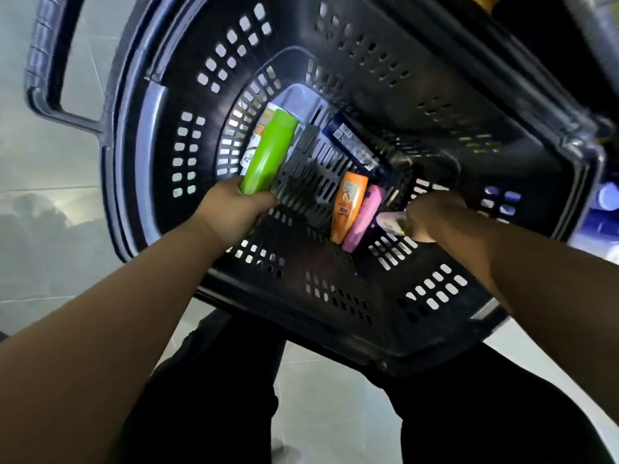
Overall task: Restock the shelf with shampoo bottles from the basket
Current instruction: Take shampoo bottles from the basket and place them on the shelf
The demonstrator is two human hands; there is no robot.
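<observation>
I look down into a black slotted basket [335, 313]. My left hand [231, 212] grips the lower end of a bright green bottle [269, 150] at the basket's left side. My right hand [432, 217] holds a pale white bottle [390, 222] near the right wall. An orange bottle [348, 205] and a pink bottle [365, 217] lie side by side between my hands. A dark blue bottle [355, 145] lies further in. A white and orange bottle [256, 139] rests behind the green one, partly hidden.
The basket's grey handle [43, 65] sticks out at the upper left over a pale tiled floor [43, 162]. Blue shelf items [608, 199] show at the right edge. My dark trouser legs [207, 396] stand below the basket.
</observation>
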